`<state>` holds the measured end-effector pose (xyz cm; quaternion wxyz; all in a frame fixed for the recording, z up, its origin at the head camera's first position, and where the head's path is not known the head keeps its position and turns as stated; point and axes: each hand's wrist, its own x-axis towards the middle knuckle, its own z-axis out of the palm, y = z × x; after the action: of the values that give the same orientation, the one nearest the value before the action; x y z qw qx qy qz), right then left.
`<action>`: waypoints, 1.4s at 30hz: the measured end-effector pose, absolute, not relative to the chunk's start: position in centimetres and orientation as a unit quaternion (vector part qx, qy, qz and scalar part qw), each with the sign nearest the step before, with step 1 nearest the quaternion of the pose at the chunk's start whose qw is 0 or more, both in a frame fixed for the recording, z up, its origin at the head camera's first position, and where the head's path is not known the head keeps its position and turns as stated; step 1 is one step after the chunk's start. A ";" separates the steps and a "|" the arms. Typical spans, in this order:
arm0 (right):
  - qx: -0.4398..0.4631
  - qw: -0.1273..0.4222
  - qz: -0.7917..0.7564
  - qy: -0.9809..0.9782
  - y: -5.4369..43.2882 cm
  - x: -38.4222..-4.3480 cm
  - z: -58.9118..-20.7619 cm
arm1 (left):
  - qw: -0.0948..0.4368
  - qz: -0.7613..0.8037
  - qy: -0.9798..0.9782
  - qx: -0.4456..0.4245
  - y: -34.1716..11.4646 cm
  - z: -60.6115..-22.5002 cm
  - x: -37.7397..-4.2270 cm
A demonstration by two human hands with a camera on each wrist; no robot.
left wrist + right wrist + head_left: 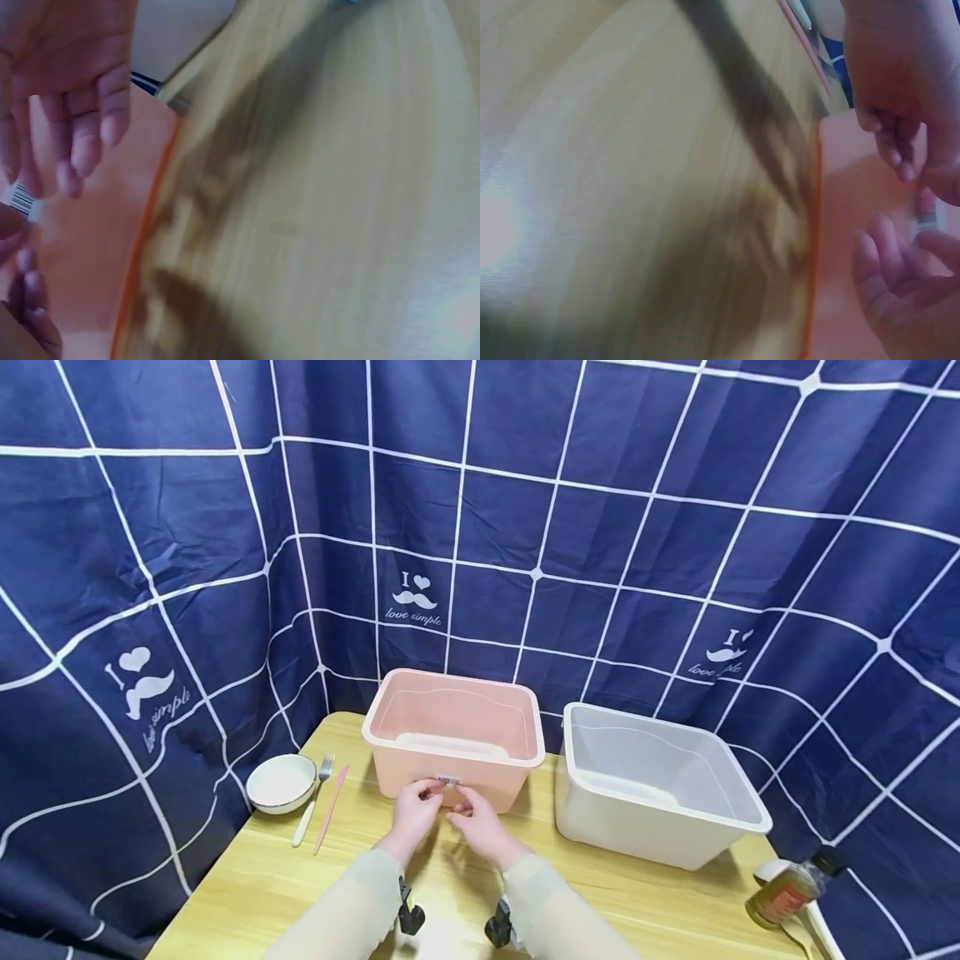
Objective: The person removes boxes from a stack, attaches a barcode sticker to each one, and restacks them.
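A small barcode label point(448, 781) shows at the front wall of the pink bin point(386, 768). My left hand point(415, 817) pinches the label's left end between thumb and forefinger. At its right end, the fingertips of my right hand point(480, 828) pinch it too. The barcode label point(928, 221) lies between both hands' fingertips in the right wrist view, partly covered by them. Seen from the left wrist, the right hand point(71, 97) has its other fingers loosely spread, while those of the left hand point(34, 300) are bent.
Right of the pink bin stands a grey-white bin point(637, 818). On the left lie a white bowl point(281, 785), a fork point(315, 802) and a pink knife point(331, 810). A bottle point(791, 889) with a dark cap lies over pale utensils at the right. A blue curtain point(510, 527) hangs behind.
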<state>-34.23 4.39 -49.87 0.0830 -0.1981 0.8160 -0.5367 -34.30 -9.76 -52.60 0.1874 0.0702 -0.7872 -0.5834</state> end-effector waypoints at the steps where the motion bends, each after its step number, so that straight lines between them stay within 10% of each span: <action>1: -0.191 0.092 -0.540 0.814 4.6 -34.1 -50.1 | 0.174 -0.580 -0.792 0.081 -9.7 -52.7 -34.0; 24: -0.034 0.157 -0.602 0.783 19.4 -26.5 -48.7 | -0.040 -0.408 -0.904 -0.117 -2.3 -51.8 -27.9; 32: -0.018 0.265 -0.662 0.701 21.0 -22.5 -52.1 | -0.039 -0.353 -0.926 -0.130 0.1 -53.6 -26.3; 42: -0.004 0.264 -0.708 0.655 20.2 -21.2 -52.2 | -0.001 -0.328 -0.937 -0.123 1.1 -54.7 -25.4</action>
<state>-21.22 20.21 -52.18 0.2639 -0.0041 0.6550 -0.7081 -25.39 1.13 -54.65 -0.0006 -0.1233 -0.9367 -0.3277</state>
